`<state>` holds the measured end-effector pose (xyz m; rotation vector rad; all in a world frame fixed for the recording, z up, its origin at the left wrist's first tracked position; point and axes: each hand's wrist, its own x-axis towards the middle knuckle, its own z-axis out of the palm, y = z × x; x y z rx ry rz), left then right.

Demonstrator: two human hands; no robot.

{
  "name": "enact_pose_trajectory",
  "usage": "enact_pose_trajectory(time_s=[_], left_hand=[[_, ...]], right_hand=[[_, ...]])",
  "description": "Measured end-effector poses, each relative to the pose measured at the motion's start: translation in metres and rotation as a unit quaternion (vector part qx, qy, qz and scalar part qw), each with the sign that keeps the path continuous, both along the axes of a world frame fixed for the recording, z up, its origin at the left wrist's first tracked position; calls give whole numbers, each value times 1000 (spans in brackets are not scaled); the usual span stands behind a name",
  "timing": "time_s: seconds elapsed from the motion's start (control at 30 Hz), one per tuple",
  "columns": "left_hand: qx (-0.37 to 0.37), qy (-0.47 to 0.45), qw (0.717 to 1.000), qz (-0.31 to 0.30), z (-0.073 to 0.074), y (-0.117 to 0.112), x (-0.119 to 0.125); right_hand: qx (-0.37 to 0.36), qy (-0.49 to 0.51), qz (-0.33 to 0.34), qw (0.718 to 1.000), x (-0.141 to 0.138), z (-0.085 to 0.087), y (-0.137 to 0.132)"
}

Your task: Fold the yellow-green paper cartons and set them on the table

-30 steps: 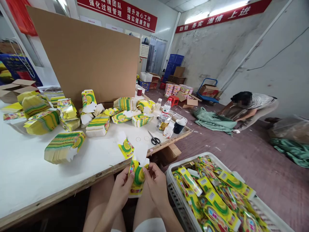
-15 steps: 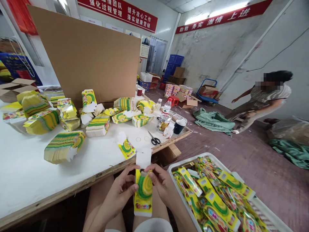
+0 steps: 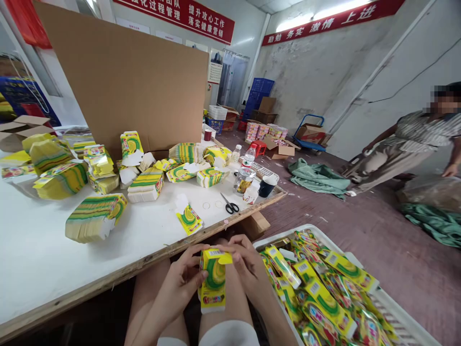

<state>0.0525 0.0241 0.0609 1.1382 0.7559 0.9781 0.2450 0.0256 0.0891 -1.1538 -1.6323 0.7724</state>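
Observation:
A small yellow-and-green carton [image 3: 213, 283] is held upright above my lap. Along its left side, the thumb and fingers of my left hand [image 3: 187, 278] grip it. My right hand [image 3: 245, 264] pinches the flap at the carton's top right corner, where a yellow tab sticks out. The top flap is folded over and shows a barcode. To my right, a white tray [image 3: 312, 229] holds many filled yellow cartons and shiny wrapped packets. On the table just ahead lies a single flattened carton [image 3: 189, 218].
Stacks of flat cartons [image 3: 95, 216] cover the left and back of the white table [image 3: 151, 240]. Scissors [image 3: 229, 204], a glass jar [image 3: 244, 180], a bottle [image 3: 249, 157] and a dark mug [image 3: 267, 186] stand near its right edge. A person [image 3: 418, 134] bends over at the right.
The carton's white top flap, upright before, is now folded down over the opening. My right hand has shifted slightly up and right. The person at the right has moved further right.

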Motion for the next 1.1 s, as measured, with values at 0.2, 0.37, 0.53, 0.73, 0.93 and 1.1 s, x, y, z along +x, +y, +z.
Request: enact_pose_trajectory(time_s=[0.2, 0.37, 0.53, 0.73, 0.93, 1.1], left_hand=[[22, 24, 999, 4, -2, -2, 4], [16, 21, 1000, 3, 2, -3, 5], [24, 24, 999, 1, 2, -1, 8], [10, -3, 1000, 11, 1, 3, 8], [-24, -27, 999, 5, 0, 4, 13], [49, 12, 997, -57, -4, 10, 32]], right_hand=[[-143, -77, -22, 986, -5, -9, -1], [-146, -79, -30, 986, -9, -10, 0], [-148, -72, -55, 985, -15, -14, 2], [-128, -60, -80, 987, -18, -20, 1], [-101, 15, -45, 994, -7, -17, 1], [-101, 25, -84, 991, 30, -13, -8]])
